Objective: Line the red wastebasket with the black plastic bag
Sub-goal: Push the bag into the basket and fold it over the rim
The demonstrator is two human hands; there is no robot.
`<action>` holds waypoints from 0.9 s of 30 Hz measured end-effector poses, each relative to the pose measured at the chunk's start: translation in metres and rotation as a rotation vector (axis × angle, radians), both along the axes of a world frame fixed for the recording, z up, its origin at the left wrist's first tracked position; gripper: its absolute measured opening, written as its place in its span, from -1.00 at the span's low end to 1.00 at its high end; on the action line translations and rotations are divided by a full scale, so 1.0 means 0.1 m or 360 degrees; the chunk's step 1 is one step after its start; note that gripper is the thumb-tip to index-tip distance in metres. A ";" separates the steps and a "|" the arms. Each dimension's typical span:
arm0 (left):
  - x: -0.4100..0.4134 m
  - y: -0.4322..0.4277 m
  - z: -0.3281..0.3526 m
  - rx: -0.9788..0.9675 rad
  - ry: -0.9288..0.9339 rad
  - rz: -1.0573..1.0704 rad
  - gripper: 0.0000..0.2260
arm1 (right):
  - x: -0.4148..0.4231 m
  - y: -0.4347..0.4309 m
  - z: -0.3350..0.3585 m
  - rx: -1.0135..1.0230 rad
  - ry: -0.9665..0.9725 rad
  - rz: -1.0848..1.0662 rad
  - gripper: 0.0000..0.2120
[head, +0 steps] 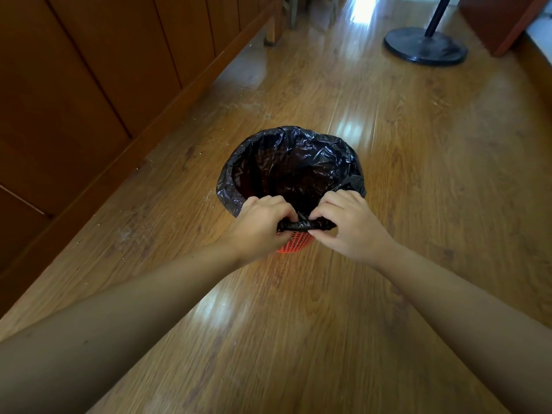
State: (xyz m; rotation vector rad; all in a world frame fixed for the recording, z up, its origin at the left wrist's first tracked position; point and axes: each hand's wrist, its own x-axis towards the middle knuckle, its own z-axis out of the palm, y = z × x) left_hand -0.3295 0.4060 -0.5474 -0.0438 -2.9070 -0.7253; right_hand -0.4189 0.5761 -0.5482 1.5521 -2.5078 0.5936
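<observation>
Head view: only one camera here, looking down at the floor and both arms coming in from the bottom corners.
Red wastebasket [294,245]: stands upright on the floor, a bit below the middle of the frame. Only a small patch of its red mesh wall shows, at the near side under the hands; the rest is covered by the bag.
Black plastic bag [286,162]: already sits inside the basket, mouth open, crinkly and shiny. Its edge is folded over the rim all around the far, left and right sides. At the near side the slack is bunched into a twisted roll lying across the rim.
Left hand [263,225]: just left of centre, fingers curled down and clamped on the left end of that bunched roll of bag, knuckles up.
Right hand [349,224]: just right of centre, thumb and fingers pinched shut on the right end of the same roll. The two hands are close together, with a short stretch of twisted plastic between them.
Floor [388,180]: glossy wood-look planks with bright reflections; some crumbs and dust specks to the left of the basket.
Wood panelling [89,85]: dark brown wall or cabinet filling the upper left of the frame.
Black round stand base [425,46]: upper right, with a pole going up out of frame, well apart from the basket.
</observation>
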 end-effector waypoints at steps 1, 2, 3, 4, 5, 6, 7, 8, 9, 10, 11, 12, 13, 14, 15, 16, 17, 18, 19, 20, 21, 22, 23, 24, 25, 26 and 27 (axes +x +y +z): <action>0.00 -0.02 0.01 -0.0009 -0.0003 0.0002 -0.89 | -0.02 0.01 0.01 0.0000 0.0013 -0.0005 -0.85; 0.00 -0.04 0.01 -0.0011 -0.0005 0.0007 -0.89 | -0.04 0.01 0.01 -0.0004 0.0021 -0.0013 -0.85; 0.00 -0.07 0.02 -0.0010 -0.0009 0.0013 -0.89 | -0.05 0.02 0.01 -0.0013 0.0018 -0.0025 -0.86; 0.00 -0.09 0.02 -0.0012 -0.0015 0.0020 -0.88 | -0.05 0.02 0.01 -0.0027 0.0010 -0.0038 -0.87; 0.01 -0.11 0.02 -0.0018 -0.0019 0.0025 -0.88 | -0.05 0.01 0.00 -0.0040 0.0004 -0.0050 -0.88; 0.02 -0.13 0.02 -0.0027 -0.0013 0.0027 -0.88 | -0.04 0.00 -0.01 -0.0055 0.0002 -0.0059 -0.89; 0.03 -0.13 0.02 -0.0037 0.0003 0.0022 -0.87 | -0.02 -0.02 -0.03 -0.0073 -0.0001 -0.0066 -0.89; 0.04 -0.13 0.02 -0.0045 0.0026 0.0010 -0.86 | 0.00 -0.04 -0.04 -0.0096 -0.0007 -0.0074 -0.90; 0.05 -0.12 0.02 -0.0049 0.0047 -0.0007 -0.84 | 0.01 -0.06 -0.05 -0.0120 -0.0012 -0.0082 -0.90; 0.05 -0.10 0.03 -0.0047 0.0066 -0.0026 -0.81 | 0.03 -0.08 -0.06 -0.0143 -0.0011 -0.0092 -0.90; 0.04 -0.08 0.03 -0.0045 0.0085 -0.0042 -0.79 | 0.05 -0.11 -0.07 -0.0162 -0.0006 -0.0104 -0.90; 0.04 -0.05 0.03 -0.0046 0.0103 -0.0053 -0.79 | 0.07 -0.14 -0.08 -0.0178 -0.0004 -0.0117 -0.90; 0.03 -0.04 0.03 -0.0051 0.0116 -0.0059 -0.80 | 0.10 -0.16 -0.09 -0.0188 -0.0013 -0.0127 -0.89; 0.02 -0.02 0.03 -0.0060 0.0119 -0.0063 -0.81 | 0.11 -0.18 -0.09 -0.0190 -0.0034 -0.0129 -0.87; 0.02 -0.02 0.03 -0.0074 0.0113 -0.0065 -0.82 | 0.12 -0.19 -0.08 -0.0184 -0.0058 -0.0116 -0.85; 0.01 -0.02 0.02 -0.0090 0.0104 -0.0065 -0.82 | 0.11 -0.18 -0.06 -0.0170 -0.0075 -0.0087 -0.83; 0.01 -0.02 0.02 -0.0104 0.0095 -0.0063 -0.82 | 0.10 -0.16 -0.03 -0.0146 -0.0072 -0.0049 -0.80; 0.02 -0.03 0.01 -0.0112 0.0091 -0.0059 -0.83 | 0.07 -0.13 0.00 -0.0118 -0.0046 -0.0010 -0.77; 0.02 -0.05 0.00 -0.0115 0.0091 -0.0052 -0.84 | 0.04 -0.09 0.02 -0.0088 -0.0004 0.0022 -0.75; 0.03 -0.06 -0.01 -0.0115 0.0091 -0.0043 -0.85 | 0.01 -0.04 0.05 -0.0059 0.0043 0.0043 -0.73; 0.03 -0.08 -0.01 -0.0113 0.0091 -0.0031 -0.85 | -0.01 -0.01 0.07 -0.0035 0.0084 0.0053 -0.72; 0.03 -0.11 -0.02 -0.0105 0.0091 -0.0014 -0.85 | -0.04 0.02 0.08 -0.0017 0.0115 0.0054 -0.72; 0.03 -0.13 -0.03 -0.0092 0.0093 0.0008 -0.84 | -0.05 0.04 0.08 -0.0008 0.0134 0.0048 -0.73; 0.02 -0.16 -0.04 -0.0078 0.0100 0.0032 -0.83 | -0.06 0.05 0.08 -0.0005 0.0143 0.0038 -0.76; 0.02 -0.17 -0.05 -0.0066 0.0107 0.0054 -0.81 | -0.07 0.05 0.08 -0.0012 0.0152 0.0030 -0.79; 0.01 -0.19 -0.06 -0.0058 0.0115 0.0072 -0.80 | -0.08 0.04 0.07 -0.0024 0.0168 0.0025 -0.82; 0.01 -0.20 -0.07 -0.0058 0.0121 0.0084 -0.80 | -0.08 0.02 0.06 -0.0039 0.0192 0.0026 -0.84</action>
